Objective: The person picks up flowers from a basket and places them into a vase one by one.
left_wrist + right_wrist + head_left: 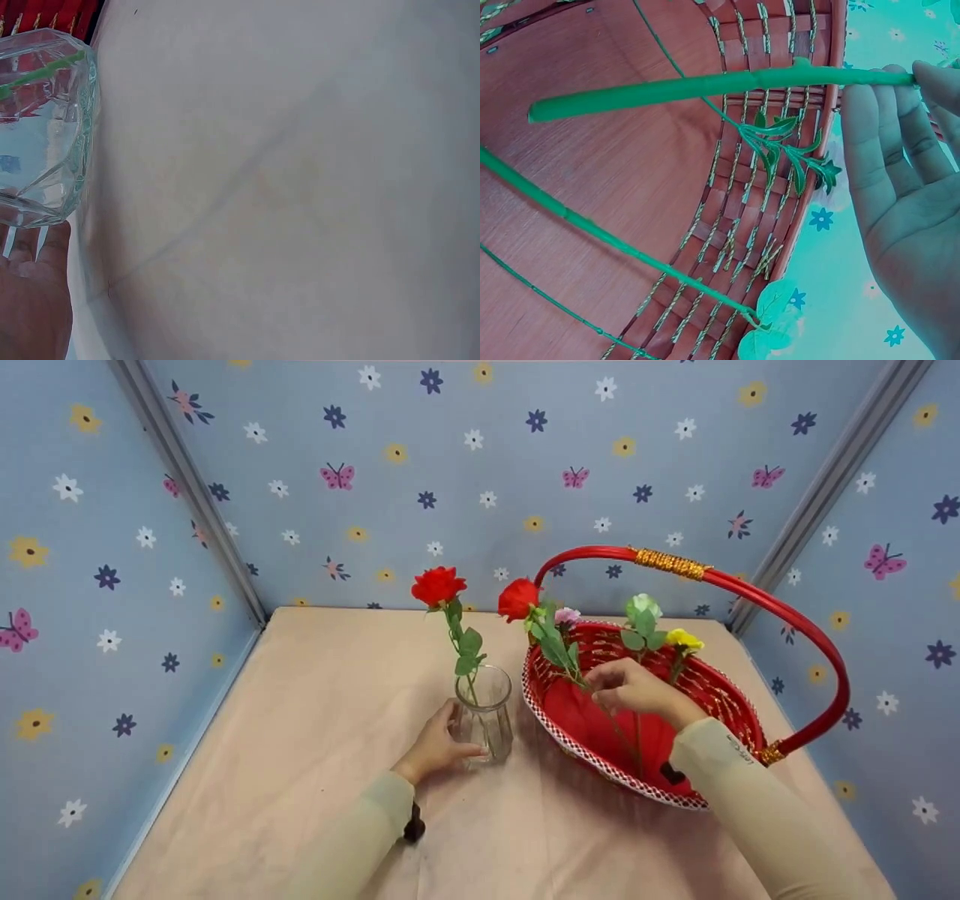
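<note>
My left hand (pixel 435 746) holds the lower left side of a clear glass vase (pixel 496 731), thumb in front and fingers behind. In the vase leans an artificial red rose (pixel 439 586), its stem showing through the glass. Over a red woven basket (pixel 600 769), my right hand (pixel 637 688) pinches the stem of a second red rose (pixel 519 600) between thumb and fingertips. In the right wrist view, the bare lower end of that stem (pixel 705 86) points away from the right hand (pixel 907 180), above the basket floor.
A pale green flower (pixel 643 606), a yellow flower (pixel 684 640) and a pink flower (pixel 568 616) stand in the basket. Its red handle (pixel 814 641) arches over the right side. Patterned blue panels (pixel 480 472) enclose the cloth-covered table (pixel 315 697) at the back and sides.
</note>
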A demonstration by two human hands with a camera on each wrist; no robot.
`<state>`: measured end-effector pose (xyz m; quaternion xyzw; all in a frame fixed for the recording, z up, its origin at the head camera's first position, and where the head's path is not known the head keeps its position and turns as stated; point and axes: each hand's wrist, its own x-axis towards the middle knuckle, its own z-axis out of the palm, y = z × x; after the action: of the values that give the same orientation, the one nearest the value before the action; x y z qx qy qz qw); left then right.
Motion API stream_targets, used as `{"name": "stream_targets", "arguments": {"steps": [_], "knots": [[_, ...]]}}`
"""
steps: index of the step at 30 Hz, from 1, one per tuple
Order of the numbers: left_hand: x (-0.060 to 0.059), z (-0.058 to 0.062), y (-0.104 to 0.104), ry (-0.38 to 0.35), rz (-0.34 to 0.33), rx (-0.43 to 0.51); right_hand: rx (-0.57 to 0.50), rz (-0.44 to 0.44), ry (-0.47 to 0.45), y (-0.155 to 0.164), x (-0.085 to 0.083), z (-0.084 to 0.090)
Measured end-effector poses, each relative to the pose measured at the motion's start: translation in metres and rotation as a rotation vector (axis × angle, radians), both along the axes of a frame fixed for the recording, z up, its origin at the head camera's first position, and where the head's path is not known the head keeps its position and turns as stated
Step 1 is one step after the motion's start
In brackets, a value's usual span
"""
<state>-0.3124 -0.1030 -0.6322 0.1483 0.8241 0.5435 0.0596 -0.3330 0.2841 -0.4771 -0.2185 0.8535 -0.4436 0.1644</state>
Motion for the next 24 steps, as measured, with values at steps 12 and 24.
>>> {"name": "stream_targets", "arguments": {"steps": [12,24], "knots": [[-0.001,-0.002,0.000,0.050,-0.011,0.024,-0.014,-0.019,0.071,-0.016,-0.007,0.010],[-0.003,-0.004,0.000,0.045,-0.012,0.046,-0.120,-0.134,0.079,-0.037,-0.011,0.023]]}}
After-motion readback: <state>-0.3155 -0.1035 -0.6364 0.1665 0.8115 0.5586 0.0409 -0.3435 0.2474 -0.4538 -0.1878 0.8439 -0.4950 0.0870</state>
